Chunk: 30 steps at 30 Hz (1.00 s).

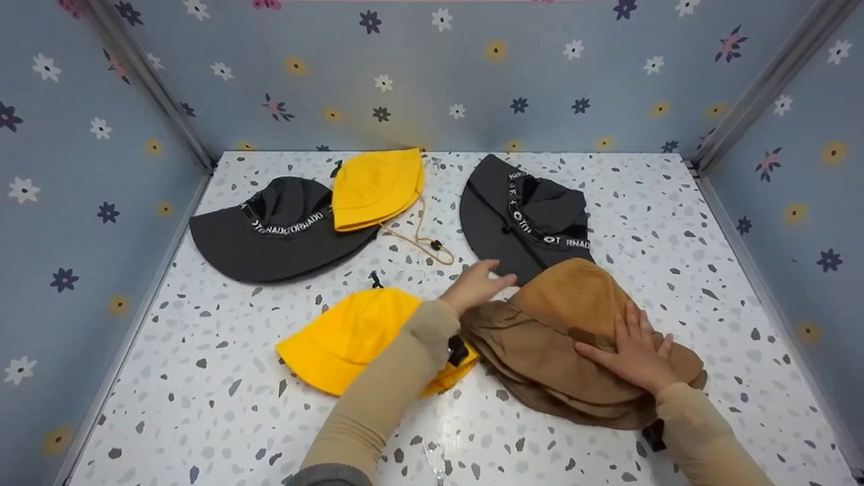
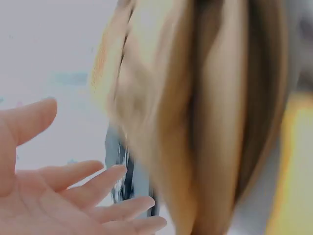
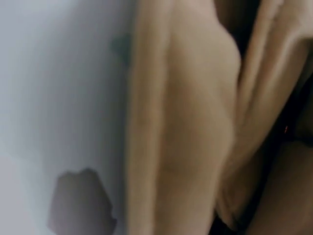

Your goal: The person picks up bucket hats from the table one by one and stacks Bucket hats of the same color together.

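Observation:
Stacked brown brimmed hats (image 1: 553,364) lie at the front right, their layered brims facing the front; the top one has a tan corduroy-like crown (image 1: 574,293). My right hand (image 1: 634,354) rests on the right side of the top hat with spread fingers. Just off the stack's left edge is my left hand (image 1: 478,287), fingers extended, near the brim of a dark grey hat (image 1: 493,223). The left wrist view shows that hand (image 2: 73,196) holding nothing beside the brown brims (image 2: 181,122). Blurred brown fabric (image 3: 181,122) fills much of the right wrist view, where no fingers show.
A yellow bucket hat (image 1: 358,331) sits front left, partly behind my left forearm. Farther back, another yellow hat (image 1: 378,189) with a cord overlaps a dark grey hat (image 1: 290,246). Flower-patterned panels (image 1: 432,74) enclose the speckled white table (image 1: 223,418) at the back and sides.

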Motion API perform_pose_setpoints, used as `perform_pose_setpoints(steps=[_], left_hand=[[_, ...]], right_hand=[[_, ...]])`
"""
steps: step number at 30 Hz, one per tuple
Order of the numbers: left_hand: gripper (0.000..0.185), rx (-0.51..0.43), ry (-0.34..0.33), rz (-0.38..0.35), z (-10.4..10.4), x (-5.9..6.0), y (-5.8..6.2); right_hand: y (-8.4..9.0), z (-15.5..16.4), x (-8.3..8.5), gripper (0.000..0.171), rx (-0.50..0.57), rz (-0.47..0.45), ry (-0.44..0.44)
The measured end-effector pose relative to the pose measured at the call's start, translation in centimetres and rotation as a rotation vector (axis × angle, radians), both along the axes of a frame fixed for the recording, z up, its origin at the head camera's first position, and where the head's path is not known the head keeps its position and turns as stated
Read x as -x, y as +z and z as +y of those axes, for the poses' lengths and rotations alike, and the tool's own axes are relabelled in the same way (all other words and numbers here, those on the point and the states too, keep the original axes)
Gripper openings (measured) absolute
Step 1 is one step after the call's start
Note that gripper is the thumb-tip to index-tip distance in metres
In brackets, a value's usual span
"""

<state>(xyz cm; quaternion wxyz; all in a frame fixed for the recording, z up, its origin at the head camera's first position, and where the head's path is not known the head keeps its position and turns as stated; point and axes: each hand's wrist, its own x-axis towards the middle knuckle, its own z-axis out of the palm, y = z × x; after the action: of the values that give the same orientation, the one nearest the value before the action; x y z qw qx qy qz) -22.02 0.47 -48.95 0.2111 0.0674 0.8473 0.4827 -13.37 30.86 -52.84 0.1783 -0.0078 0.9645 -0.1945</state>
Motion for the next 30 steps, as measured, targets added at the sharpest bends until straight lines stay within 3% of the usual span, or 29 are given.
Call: perform_pose_setpoints(steps=[4, 8, 13, 16, 19, 22, 30], left_hand=[[0.064, -0.065, 0.205, -0.01, -3.8, 2.7, 0.2], [0.06, -0.143, 0.439, 0.034, -8.2, 4.9, 0.2], [0.058, -0.238, 0.71, 0.043, -13.3, 6.7, 0.3], [0.057, -0.235, 0.83, 0.016, -15.6, 7.3, 0.2], [0.057, -0.168, 0.907, -0.007, -17.1, 7.5, -0.1], [0.059, -0.136, 0.941, -0.035, -18.1, 7.4, -0.6], [0.069, -0.473, 1.014, -0.171, -19.1, 7.2, -1.5]], right_hand=[[-0.1, 0.0, 0.0, 0.122, -0.005, -0.001, -0.001], [-0.2, 0.0, 0.0, 0.121, -0.009, 0.011, 0.002], [-0.3, 0.1, 0.0, 0.121, -0.013, 0.027, 0.001], [-0.3, 0.1, 0.0, 0.121, -0.014, 0.026, -0.003], [-0.2, 0.2, 0.1, 0.121, -0.01, 0.023, -0.005], [-0.2, 0.1, 0.1, 0.121, -0.006, 0.024, -0.007], [-0.4, 0.2, 0.1, 0.12, -0.02, 0.035, -0.006]])
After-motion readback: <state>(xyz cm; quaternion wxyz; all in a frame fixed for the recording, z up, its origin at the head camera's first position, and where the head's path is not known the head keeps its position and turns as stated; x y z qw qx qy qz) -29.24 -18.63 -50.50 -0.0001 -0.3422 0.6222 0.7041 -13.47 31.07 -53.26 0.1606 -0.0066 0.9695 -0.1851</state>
